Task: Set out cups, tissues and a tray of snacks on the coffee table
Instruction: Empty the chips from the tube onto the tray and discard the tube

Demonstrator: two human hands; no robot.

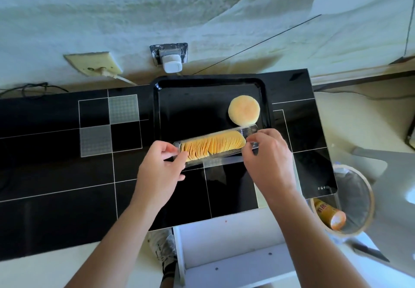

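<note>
Now, step: loading tray [267, 98] at the surface's far edge.
Grips: left hand [160, 166] and right hand [267, 157] pinching chip sleeve [213, 147] ends.
Next: probably lowering it flat beside bun [244, 110].

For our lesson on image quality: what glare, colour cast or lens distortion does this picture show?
Head view: the glossy black glass tabletop mirrors pale light; a bluish cast tints the white wall; the wide-angle lens bends the table edges; the clear plastic sleeve of yellow crisps stays sharp.

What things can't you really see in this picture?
- Head view: the ends of the clear chip tray are covered by the left hand and right hand.
- The label on the can in the bin is too blurred to read.
- The white shelf is cut off by the bottom edge.
</note>
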